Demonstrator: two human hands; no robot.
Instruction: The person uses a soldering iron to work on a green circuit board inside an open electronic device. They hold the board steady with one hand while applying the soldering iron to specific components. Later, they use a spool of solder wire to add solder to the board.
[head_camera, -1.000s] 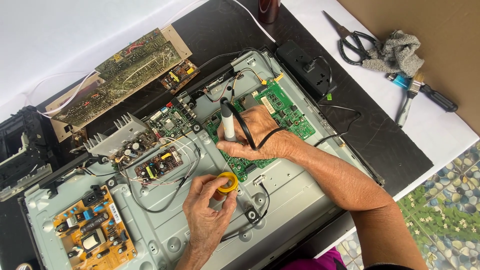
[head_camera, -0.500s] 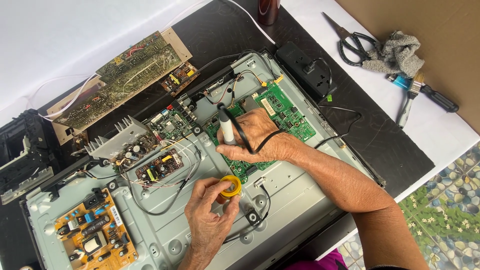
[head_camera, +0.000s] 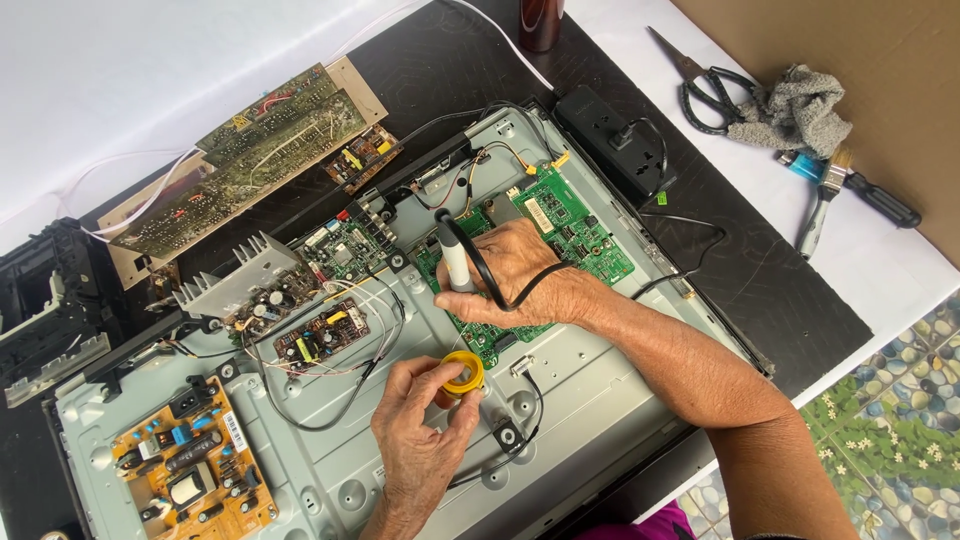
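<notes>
Two small things are held over the green circuit board (head_camera: 575, 225): a soldering iron (head_camera: 455, 258) and a yellow tin (head_camera: 463, 372).

The iron is clasped in the right hand (head_camera: 510, 285), fingers curled shut round its light, stiff handle, cord looped over. The tin, judged small, light and smooth enough to slip, is pinched at its rim by the left hand (head_camera: 420, 440) on the grey metal chassis (head_camera: 580, 400).

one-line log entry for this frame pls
left hand: grip on yellow tin | right hand: grip on soldering iron | above green board | metal chassis
</notes>
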